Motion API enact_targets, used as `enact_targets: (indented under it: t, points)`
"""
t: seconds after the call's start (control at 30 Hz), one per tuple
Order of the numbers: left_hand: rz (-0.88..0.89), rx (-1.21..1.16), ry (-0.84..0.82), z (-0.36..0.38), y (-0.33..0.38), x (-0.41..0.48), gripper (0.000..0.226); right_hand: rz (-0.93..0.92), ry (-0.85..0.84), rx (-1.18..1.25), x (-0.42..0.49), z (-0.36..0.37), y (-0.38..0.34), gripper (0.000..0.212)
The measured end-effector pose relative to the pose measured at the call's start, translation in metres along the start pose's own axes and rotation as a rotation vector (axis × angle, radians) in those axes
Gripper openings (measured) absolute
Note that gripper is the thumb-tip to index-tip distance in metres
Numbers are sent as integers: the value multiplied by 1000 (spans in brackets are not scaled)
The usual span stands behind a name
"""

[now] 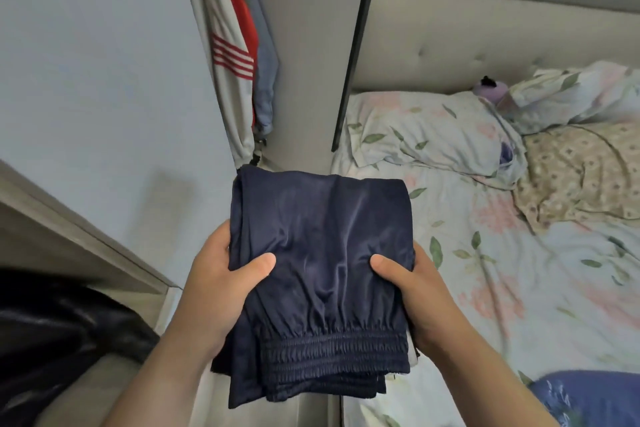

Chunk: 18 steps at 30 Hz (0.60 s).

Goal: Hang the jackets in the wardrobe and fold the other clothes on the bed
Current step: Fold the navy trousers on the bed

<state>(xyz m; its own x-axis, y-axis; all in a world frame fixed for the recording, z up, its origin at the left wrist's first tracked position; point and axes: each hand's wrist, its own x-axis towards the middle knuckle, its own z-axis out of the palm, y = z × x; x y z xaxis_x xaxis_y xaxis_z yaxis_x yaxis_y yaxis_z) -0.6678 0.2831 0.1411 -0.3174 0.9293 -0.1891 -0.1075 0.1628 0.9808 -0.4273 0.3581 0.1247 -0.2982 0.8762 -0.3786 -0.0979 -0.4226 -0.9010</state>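
Plainly the fold is made and what remains is setting it down. Far left, a dark glossy garment (52,333) is cut off by the frame, so I can't say whether it is a jacket. Past it, a white-and-red jacket (228,45) hangs in the wardrobe (304,45), but the rail and hangers are out of sight.

The left hand (221,274) clamps one side of the folded navy garment (322,270), thumb on top, and the right hand (419,291) clamps the other side the same way. The hands are apart with the bundle between them, held in the air above the left edge of the bed (519,288).

The cloth looks slippery, so I'd keep it level, lower it flat onto the bare sheet near that edge, and let go with both hands together.

The fingers underneath are hidden, and I can't tell whether these are trousers or shorts. By the pillow (433,128), a small purple thing (491,87) is too unclear to name.
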Motion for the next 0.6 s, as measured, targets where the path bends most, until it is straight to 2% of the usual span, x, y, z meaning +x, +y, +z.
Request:
enact_targets:
  t: [0.27, 0.43, 0.6]
  points:
    - [4, -42, 55, -24, 114, -24, 41, -20, -45, -51, -38, 58, -112, 36]
    - [19, -40, 57, -31, 163, -32, 41, -52, -60, -61, -52, 76, -155, 48]
    - [67, -37, 54, -26, 200, -23, 41, -110, -55, -60, -52, 81, -187, 46]
